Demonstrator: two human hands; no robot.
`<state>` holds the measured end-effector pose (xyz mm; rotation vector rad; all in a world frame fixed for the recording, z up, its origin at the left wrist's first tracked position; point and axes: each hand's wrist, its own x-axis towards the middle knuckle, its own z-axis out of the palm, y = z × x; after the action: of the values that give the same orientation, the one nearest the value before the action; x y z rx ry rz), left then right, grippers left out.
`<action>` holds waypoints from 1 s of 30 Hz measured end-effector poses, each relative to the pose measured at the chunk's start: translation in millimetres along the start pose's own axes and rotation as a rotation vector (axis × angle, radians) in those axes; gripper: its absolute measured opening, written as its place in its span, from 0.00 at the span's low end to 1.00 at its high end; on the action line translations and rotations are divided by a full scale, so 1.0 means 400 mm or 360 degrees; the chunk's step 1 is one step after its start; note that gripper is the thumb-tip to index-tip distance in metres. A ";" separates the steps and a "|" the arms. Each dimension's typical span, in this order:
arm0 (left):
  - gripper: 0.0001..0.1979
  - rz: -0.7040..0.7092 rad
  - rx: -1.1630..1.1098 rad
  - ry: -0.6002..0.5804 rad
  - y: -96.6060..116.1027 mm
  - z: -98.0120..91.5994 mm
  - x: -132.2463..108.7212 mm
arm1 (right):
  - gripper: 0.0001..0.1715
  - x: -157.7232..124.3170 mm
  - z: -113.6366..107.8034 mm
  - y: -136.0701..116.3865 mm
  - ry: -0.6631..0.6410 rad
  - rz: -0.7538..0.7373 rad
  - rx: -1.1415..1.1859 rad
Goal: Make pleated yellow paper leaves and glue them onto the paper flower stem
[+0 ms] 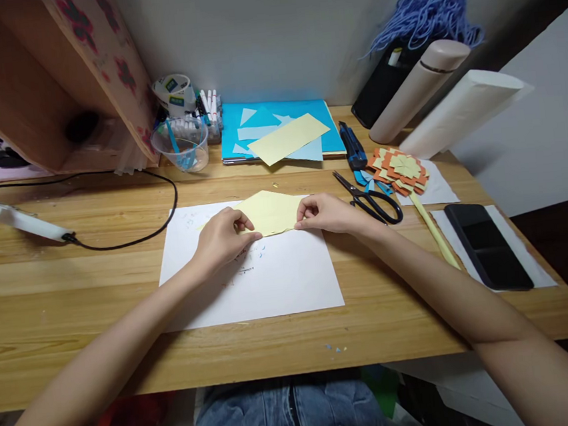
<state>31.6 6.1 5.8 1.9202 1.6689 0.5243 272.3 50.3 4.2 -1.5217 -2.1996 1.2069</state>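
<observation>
A pale yellow sheet of paper (271, 213) is held above a white sheet (290, 279) that lies on the wooden desk. My left hand (226, 235) pinches the near left edge of the yellow paper between thumb and fingers. At the near right edge, my right hand (321, 214) pinches it the same way. The near edge between the hands looks folded or rolled over slightly. The paper's far edge rises to a point. Small coloured marks show on the white sheet just below my left hand.
Black-handled scissors (370, 198) and a blue utility knife (352, 146) lie to the right, near a paper flower (403, 171) and a phone (488, 245). Behind are a blue folder (279, 111) with paper pieces and a plastic cup (182, 146). A corded white tool (18, 220) lies left.
</observation>
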 end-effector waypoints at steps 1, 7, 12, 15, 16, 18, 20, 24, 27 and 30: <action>0.10 -0.0009 -0.0004 -0.0029 -0.003 -0.003 0.003 | 0.11 0.001 -0.002 0.004 -0.0016 -0.0006 0.0011; 0.10 0.0000 -0.0027 -0.0180 -0.017 -0.015 0.018 | 0.10 0.002 -0.008 0.014 -0.0076 -0.0046 0.0061; 0.08 0.0015 -0.0073 -0.0276 -0.017 -0.027 0.022 | 0.10 0.001 -0.008 0.018 -0.0093 -0.0082 0.0087; 0.08 0.0013 -0.0101 -0.0321 -0.015 -0.031 0.023 | 0.10 0.003 -0.010 0.024 -0.0103 -0.0090 0.0090; 0.08 0.0015 -0.0103 -0.0321 -0.015 -0.032 0.023 | 0.09 0.003 -0.011 0.024 -0.0115 -0.0097 0.0095; 0.08 0.0022 -0.0104 -0.0310 -0.017 -0.031 0.024 | 0.10 0.001 -0.010 0.018 -0.0117 -0.0136 0.0106; 0.08 0.0027 -0.0099 -0.0297 -0.020 -0.029 0.025 | 0.11 -0.005 0.000 0.003 -0.0042 -0.0255 0.0136; 0.09 0.0052 -0.0109 -0.0283 -0.029 -0.024 0.028 | 0.08 -0.022 0.045 -0.035 0.0212 -0.0777 -0.0011; 0.09 0.0061 -0.0122 -0.0332 -0.030 -0.029 0.031 | 0.08 -0.031 0.081 -0.046 0.0277 -0.1084 -0.0384; 0.08 0.0061 -0.0139 -0.0432 -0.028 -0.043 0.032 | 0.13 -0.034 0.100 -0.041 0.0323 -0.1176 -0.0657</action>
<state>14.4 22.3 11.6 1.8698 1.4171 0.3280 243.9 16.2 -6.1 -0.7280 -2.5916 0.3727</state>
